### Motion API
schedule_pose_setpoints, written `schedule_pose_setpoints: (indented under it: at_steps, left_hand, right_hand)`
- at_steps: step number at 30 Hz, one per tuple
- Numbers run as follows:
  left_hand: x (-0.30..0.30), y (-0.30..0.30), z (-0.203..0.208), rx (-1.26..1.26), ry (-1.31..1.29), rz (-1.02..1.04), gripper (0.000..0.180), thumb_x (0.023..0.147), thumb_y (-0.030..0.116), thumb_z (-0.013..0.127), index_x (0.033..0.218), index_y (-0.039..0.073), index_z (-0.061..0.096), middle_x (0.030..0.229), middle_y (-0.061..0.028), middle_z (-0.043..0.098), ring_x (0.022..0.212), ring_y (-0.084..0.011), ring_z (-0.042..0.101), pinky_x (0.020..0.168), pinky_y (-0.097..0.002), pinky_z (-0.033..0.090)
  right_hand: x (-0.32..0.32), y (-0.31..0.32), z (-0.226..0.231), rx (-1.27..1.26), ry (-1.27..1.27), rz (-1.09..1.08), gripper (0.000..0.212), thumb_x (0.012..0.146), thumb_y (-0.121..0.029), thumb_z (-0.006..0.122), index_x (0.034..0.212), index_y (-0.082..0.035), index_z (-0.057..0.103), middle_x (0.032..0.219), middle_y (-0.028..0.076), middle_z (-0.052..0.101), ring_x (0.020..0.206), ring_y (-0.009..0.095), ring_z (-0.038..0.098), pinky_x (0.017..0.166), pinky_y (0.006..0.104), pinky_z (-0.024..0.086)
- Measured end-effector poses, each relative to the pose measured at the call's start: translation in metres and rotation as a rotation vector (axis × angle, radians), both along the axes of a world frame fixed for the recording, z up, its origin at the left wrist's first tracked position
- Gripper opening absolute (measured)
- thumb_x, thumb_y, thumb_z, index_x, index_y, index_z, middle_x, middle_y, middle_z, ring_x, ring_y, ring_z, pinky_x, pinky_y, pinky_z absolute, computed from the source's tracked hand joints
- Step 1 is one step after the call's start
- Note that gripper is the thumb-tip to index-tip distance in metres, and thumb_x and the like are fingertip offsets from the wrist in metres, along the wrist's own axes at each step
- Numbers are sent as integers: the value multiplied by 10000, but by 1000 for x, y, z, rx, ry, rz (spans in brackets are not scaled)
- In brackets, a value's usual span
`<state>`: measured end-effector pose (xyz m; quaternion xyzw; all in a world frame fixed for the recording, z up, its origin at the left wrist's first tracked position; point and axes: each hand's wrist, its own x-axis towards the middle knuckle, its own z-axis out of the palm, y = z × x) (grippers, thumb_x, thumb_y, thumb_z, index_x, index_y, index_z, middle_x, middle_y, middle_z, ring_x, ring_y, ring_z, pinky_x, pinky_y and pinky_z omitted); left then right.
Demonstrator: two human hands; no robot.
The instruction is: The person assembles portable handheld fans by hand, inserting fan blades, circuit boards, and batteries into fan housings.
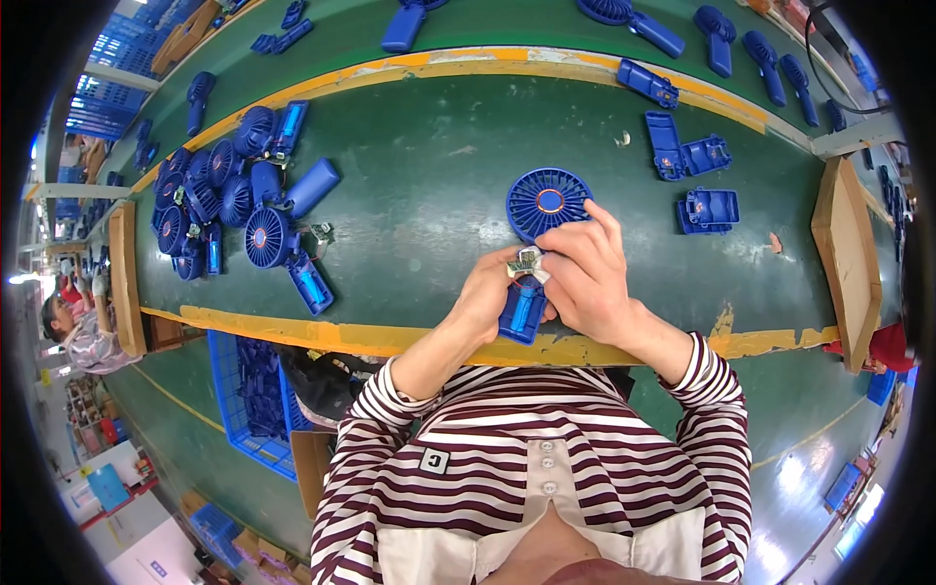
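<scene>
Close to the table's front edge, a blue handheld fan (549, 178) lies with its round grille away from me and its handle open. A bright blue battery cell (524, 310) shows inside that handle. My left hand (480, 295) is closed round the handle's left side, its fingertips at a small green circuit board (524, 263). Thin wires run between the board and the handle. My right hand (591, 276) pinches the board's right edge, with its index finger raised beside the grille. Its lower fingers partly hide the handle's right side.
Several blue fans (234, 200) are heaped on the left of the green table (419, 195). Blue handle shells (709, 211) lie at the right. A yellow-edged strip with more fans runs along the back. A wooden board (846, 263) borders the right end; a blue crate (255, 390) stands below.
</scene>
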<state>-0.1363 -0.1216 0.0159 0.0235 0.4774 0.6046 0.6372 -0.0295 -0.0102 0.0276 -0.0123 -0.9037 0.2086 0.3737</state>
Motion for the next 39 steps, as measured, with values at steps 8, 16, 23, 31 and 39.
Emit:
schedule_pose_setpoints:
  at_steps: [8, 16, 23, 31, 39]
  left_hand:
    - [5, 3, 2, 35, 19, 196, 254, 907, 141, 418, 1065, -1, 557, 976, -73, 613, 858, -138, 594, 769, -271, 486]
    - [6, 3, -3, 42, 56, 171, 235, 891, 117, 457, 1057, -5, 572, 950, -56, 606, 825, -115, 578, 717, -246, 473]
    - [2, 3, 3, 1, 11, 150, 245, 880, 125, 456, 1017, -42, 573, 943, -81, 608, 826, -142, 585, 722, -276, 476]
    - [-4, 4, 10, 83, -120, 136, 297, 891, 149, 393, 1028, -86, 511, 930, -165, 604, 820, -269, 630, 745, -386, 527]
    - [-9, 2, 11, 108, -123, 44, 373, 877, 154, 333, 1098, -112, 473, 1030, -199, 584, 911, -299, 605, 803, -420, 506]
  right_hand:
    - [14, 0, -32, 96, 123, -20, 188, 588, -82, 634, 772, -59, 608, 947, 55, 609, 887, 235, 561, 959, 530, 312]
    - [18, 8, -31, 113, -10, 80, 180, 576, -44, 649, 742, -52, 579, 866, 59, 609, 884, 244, 568, 970, 538, 312]
    - [16, 7, -12, -48, -76, 78, 198, 588, -6, 622, 779, -15, 571, 916, 100, 586, 841, 276, 567, 851, 474, 415]
    - [11, 18, 0, -402, -174, 97, 149, 655, 73, 563, 797, 36, 537, 931, 126, 531, 776, 281, 545, 642, 343, 463]
    - [8, 15, 0, -411, -181, 100, 139, 670, 92, 547, 803, 49, 543, 928, 133, 529, 768, 266, 539, 610, 327, 466]
